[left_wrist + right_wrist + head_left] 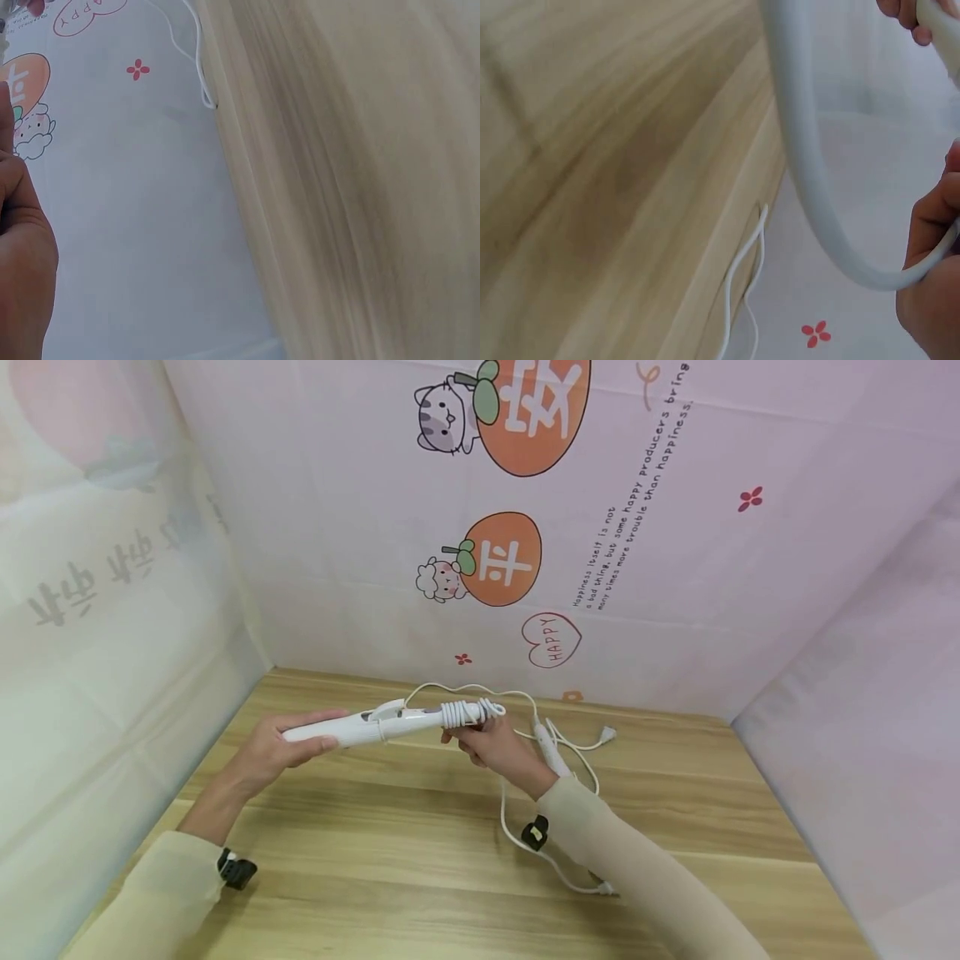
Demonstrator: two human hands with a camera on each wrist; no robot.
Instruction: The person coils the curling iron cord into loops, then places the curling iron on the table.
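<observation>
In the head view a white hair curling iron (341,728) with a ribbed section and a small lever is held up over the table, nearly level. My left hand (270,747) grips its left end, thumb along the near side. White cord (463,713) is wound in several turns round the right end. There my right hand (495,747) has its fingers curled under the coils. The right wrist view shows a loop of the cord (817,202) running into the curled right hand (937,285). Only part of the left hand (26,247) shows in the left wrist view.
Another white appliance (551,747) with a cord lies on the wooden table (360,860), partly hidden by my right forearm. A plug (607,735) lies beyond it, and another plug (606,888) by the right sleeve. Printed cloth walls (337,527) enclose the back and sides.
</observation>
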